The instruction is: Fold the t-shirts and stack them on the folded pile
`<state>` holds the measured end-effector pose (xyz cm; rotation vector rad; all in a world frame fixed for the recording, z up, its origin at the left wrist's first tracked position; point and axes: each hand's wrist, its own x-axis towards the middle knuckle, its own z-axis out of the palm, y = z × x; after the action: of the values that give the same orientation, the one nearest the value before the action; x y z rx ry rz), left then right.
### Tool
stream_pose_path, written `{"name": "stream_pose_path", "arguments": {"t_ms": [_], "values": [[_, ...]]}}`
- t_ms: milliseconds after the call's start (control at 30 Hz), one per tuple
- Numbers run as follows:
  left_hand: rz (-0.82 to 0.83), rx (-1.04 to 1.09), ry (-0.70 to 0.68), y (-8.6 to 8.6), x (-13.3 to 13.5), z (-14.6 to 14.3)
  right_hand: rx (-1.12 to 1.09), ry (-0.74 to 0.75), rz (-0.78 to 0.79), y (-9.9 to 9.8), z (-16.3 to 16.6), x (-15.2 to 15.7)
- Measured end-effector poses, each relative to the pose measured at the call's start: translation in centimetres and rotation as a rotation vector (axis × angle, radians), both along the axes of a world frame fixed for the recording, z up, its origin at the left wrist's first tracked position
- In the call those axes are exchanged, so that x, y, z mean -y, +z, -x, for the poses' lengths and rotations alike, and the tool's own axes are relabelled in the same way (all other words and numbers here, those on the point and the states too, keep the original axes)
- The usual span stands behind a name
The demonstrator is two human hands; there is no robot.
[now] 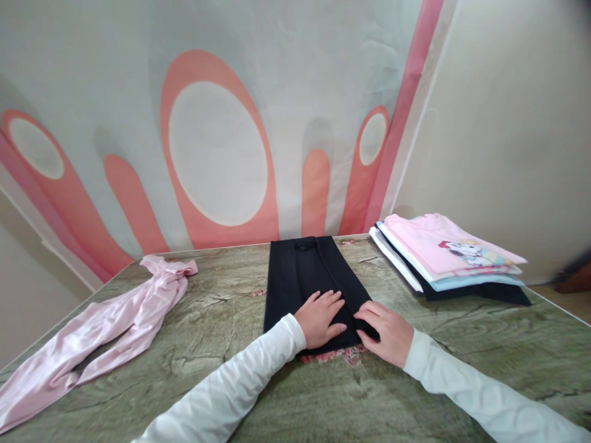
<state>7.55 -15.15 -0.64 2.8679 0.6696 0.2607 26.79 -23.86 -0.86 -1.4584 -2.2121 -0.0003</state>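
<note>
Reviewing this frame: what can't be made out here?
1. Head view: near end of the black folded cloth garment, covered by the left hand and right hand.
2. Head view: whether the right hand's fingers pinch the cloth or press it.
3. Head view: pale pink satin garment, cut off by the left edge.
4. Head view: lower layers of the folded clothes stack, under the pink printed T-shirt.

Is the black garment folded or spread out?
Folded: the black garment lies as a narrow, straight-edged strip, left hand and right hand resting on its near end.

On the table [221, 307], folded garment [300, 277] lies between loose garment [106, 326] (left) and clothes stack [443, 255].
</note>
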Motion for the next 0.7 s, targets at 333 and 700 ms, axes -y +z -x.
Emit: {"name": "stream_pose_path", "arguments": {"t_ms": [333, 700], "values": [[-0.021, 0.091, -0.14, 1.1, 1.2, 0.2, -0.073, -0.037, -0.157, -0.2, -0.4, -0.7], [0.057, 0.005, -0.293, 0.9, 1.3, 0.3, 0.012, 0.073, -0.171, -0.2, 0.6, -0.3]]}}
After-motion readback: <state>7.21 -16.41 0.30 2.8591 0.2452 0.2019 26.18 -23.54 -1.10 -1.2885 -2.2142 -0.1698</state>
